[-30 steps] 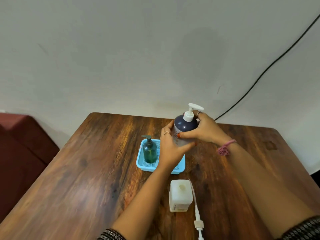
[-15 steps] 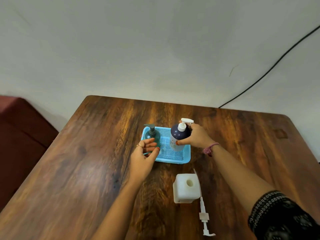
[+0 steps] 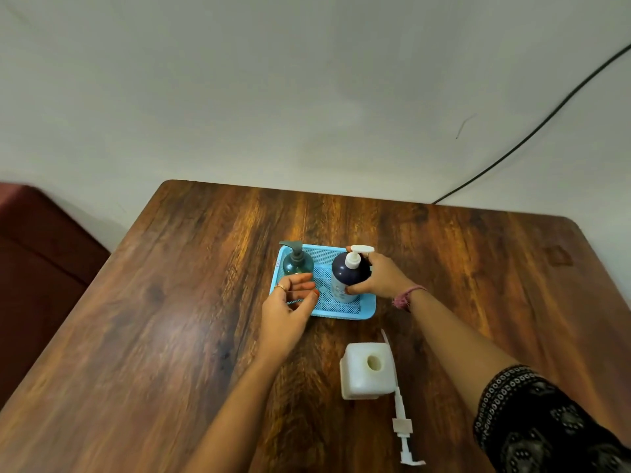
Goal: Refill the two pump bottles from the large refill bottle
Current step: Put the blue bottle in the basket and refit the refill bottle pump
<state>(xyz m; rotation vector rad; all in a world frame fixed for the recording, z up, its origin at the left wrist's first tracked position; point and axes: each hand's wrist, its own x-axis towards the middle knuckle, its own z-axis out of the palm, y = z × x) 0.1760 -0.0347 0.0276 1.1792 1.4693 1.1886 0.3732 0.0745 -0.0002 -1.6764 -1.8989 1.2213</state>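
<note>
The worktop [image 3: 170, 336] is a broad slab of dark, streaky wood grain with rounded corners, set against a plain pale wall. On it, toward the far middle, sits a shallow blue tray [image 3: 367, 310] of perforated plastic, rectangular with a raised rim. Nearer the person stands the large refill bottle [image 3: 358, 380], a squarish, milky translucent jug with its round mouth open; its long white pump [image 3: 401, 425] lies on the wood just beside it, tube toward the tray.

Inside the tray, at the right, stands the dark pump bottle [image 3: 343, 273], a smooth navy cylinder with a white pump head screwed on. The right hand [image 3: 379, 278] wraps around its shoulder, thumb in front and fingers behind. At the tray's left stands the smaller green pump bottle [image 3: 297, 262], rounded, glassy and see-through, with a grey pump.

The left hand [image 3: 290, 308] hovers over the tray's near left edge, fingers loosely spread and grasping nothing; whether it brushes the rim is hard to tell.

The step in hand looks like setting the dark bottle into the tray. Next likely comes the green one: lift it out and unscrew its pump, holding the slick body firmly.
</note>
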